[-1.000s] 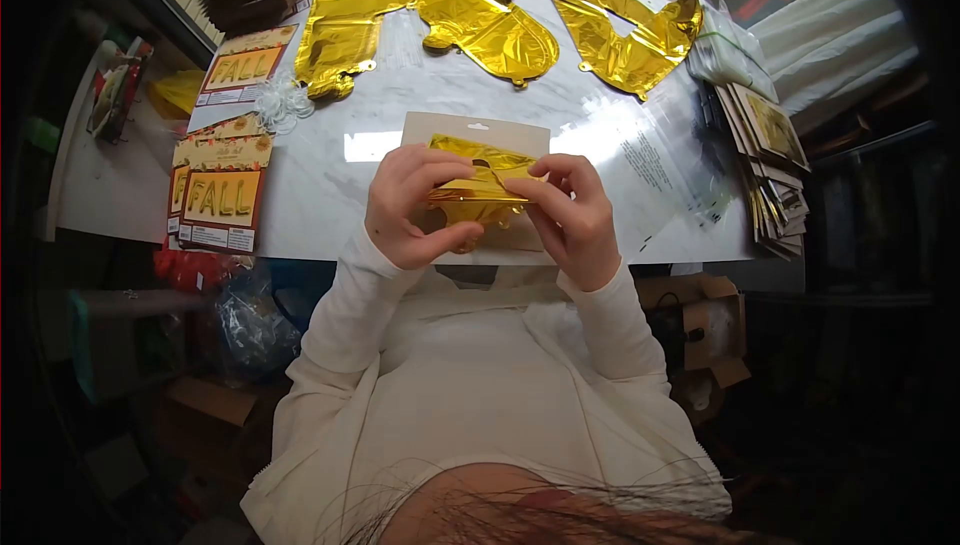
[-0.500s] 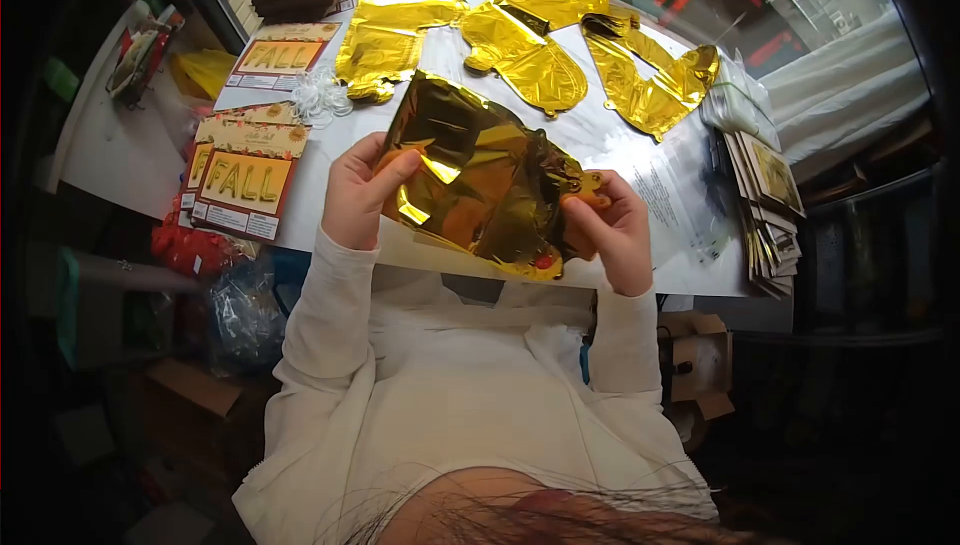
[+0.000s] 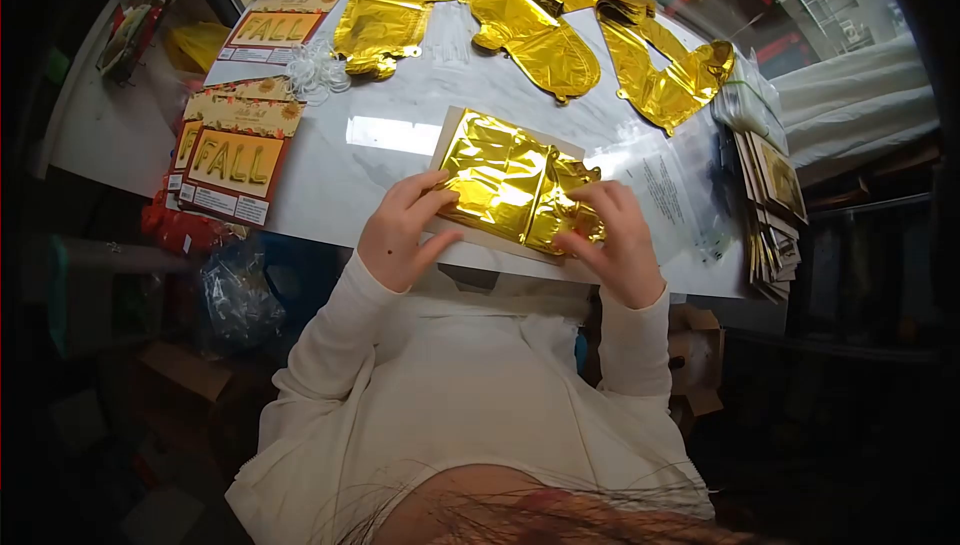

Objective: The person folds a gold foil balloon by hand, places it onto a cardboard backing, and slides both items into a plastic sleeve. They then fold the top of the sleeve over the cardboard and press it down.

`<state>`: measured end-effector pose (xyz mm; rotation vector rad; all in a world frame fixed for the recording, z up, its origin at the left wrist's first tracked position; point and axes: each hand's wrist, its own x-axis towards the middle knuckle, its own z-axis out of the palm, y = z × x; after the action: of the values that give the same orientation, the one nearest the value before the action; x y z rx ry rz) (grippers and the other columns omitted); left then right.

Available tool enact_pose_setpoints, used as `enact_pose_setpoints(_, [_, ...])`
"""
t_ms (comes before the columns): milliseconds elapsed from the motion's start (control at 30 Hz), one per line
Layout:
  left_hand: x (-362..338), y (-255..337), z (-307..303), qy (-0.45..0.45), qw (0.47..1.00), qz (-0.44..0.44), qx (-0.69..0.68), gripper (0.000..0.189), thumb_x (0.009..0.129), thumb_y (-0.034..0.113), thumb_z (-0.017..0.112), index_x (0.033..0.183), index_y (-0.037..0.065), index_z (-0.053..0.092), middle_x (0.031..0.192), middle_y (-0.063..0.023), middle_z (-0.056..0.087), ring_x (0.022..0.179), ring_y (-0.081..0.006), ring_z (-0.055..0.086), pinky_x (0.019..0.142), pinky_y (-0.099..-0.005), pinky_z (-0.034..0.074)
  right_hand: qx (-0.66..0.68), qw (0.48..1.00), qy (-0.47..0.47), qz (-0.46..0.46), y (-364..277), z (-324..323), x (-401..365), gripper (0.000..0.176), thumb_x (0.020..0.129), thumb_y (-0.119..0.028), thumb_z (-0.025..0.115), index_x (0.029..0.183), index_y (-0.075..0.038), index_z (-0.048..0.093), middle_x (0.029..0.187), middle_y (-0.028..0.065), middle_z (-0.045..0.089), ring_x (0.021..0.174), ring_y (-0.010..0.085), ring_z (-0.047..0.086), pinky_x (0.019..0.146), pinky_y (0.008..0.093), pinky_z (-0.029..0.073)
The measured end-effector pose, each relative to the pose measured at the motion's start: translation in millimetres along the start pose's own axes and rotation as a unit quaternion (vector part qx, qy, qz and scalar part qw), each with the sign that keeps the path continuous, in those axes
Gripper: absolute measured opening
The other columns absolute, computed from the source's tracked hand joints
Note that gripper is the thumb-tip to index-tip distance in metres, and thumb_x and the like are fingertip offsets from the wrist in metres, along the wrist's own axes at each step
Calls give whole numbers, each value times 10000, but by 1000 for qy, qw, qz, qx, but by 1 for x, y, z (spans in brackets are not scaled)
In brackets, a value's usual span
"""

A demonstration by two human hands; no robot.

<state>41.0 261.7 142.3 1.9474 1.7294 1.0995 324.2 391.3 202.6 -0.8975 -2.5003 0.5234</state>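
Observation:
A gold foil balloon (image 3: 490,180), folded into a flat rectangle, lies in front of me on a greyish card (image 3: 444,145). My left hand (image 3: 405,232) rests at its left edge, fingertips on the foil and thumb spread away from them. At the other end, my right hand (image 3: 618,243) has its thumb and fingers around the crumpled right side of the balloon. Further back are more gold foil balloons: one at the left (image 3: 385,20), one in the middle (image 3: 540,40) and one at the right (image 3: 660,70).
FALL-printed packages (image 3: 232,167) lie on the left of the white marbled table (image 3: 330,180), near a bundle of white string (image 3: 318,72). Clear plastic bags (image 3: 672,190) and a stack of cards (image 3: 768,205) are at the right. An open cardboard box (image 3: 697,360) stands below.
The folded balloon has come down from between my raised hands onto the card on the table. My left hand has loosened from its pinch; my view has shifted slightly.

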Motion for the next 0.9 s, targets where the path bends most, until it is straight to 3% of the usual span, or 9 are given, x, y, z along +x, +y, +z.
enact_pose_setpoints(33, [0,1,-1,14,1000,-13,-4,463,831,124,851,1251,22,685,1397,-173,622,1256,-377,612,1048,-421,524,2,1000,-2,3,-2,4,-5,482,782,-139,892,1197,-41,667,1137,134,657,1058,342,631,947,407,519])
enact_pose_setpoints(100, [2,2,0,26,999,-24,-9,415,840,104,838,1224,25,700,1385,-158,638,1235,-362,629,1028,-416,535,55,994,-95,19,-6,13,-12,519,766,-131,905,1218,-46,663,1178,134,661,1106,356,621,972,412,514])
enact_pose_setpoints(267, [5,0,4,64,998,8,25,254,845,54,817,1089,22,755,1224,-136,713,1129,-339,681,967,-408,564,28,997,-69,-4,-3,14,-18,417,795,-90,882,1163,-35,695,1245,134,675,1150,344,641,978,405,530])
enact_pose_setpoints(467, [4,-3,7,70,996,19,42,243,828,53,831,1059,15,763,1188,-131,719,1109,-336,685,950,-401,570,47,998,-48,-20,7,16,-24,277,842,-37,826,1099,-19,723,1149,115,716,1055,320,691,899,383,565])
enact_pose_setpoints(567, [5,-1,5,59,997,24,47,309,803,99,863,1082,18,757,1194,-123,712,1122,-334,677,962,-411,567,25,998,-22,-54,9,17,-23,250,826,-20,820,1061,-34,736,1062,94,733,987,306,707,831,372,579])
enact_pose_setpoints(633, [7,2,5,64,996,30,50,343,788,121,876,1096,27,755,1191,-120,708,1119,-332,673,952,-419,564,-65,995,6,-72,2,13,-15,229,804,-16,819,1017,-58,750,1008,77,731,964,299,705,795,370,579])
enact_pose_setpoints(833, [18,23,15,113,987,30,106,378,780,137,879,1126,61,750,1140,-88,716,1058,-314,671,877,-425,553,-116,962,181,-166,-32,-2,27,259,795,-45,826,1044,-86,768,1040,43,743,998,294,690,836,404,568])
enact_pose_setpoints(867, [18,25,16,136,985,13,103,343,781,126,869,1096,62,750,1101,-77,711,1013,-302,674,846,-427,548,-115,961,179,-178,-39,-5,32,296,798,-58,830,1087,-102,780,1148,67,742,1075,290,681,879,405,564])
enact_pose_setpoints(900, [19,22,19,137,985,13,103,343,781,126,869,1096,62,750,1101,-77,711,1013,-302,674,846,-427,548,-115,961,179,-178,-45,-3,37,296,798,-58,830,1087,-102,780,1148,67,742,1075,290,681,879,405,564])
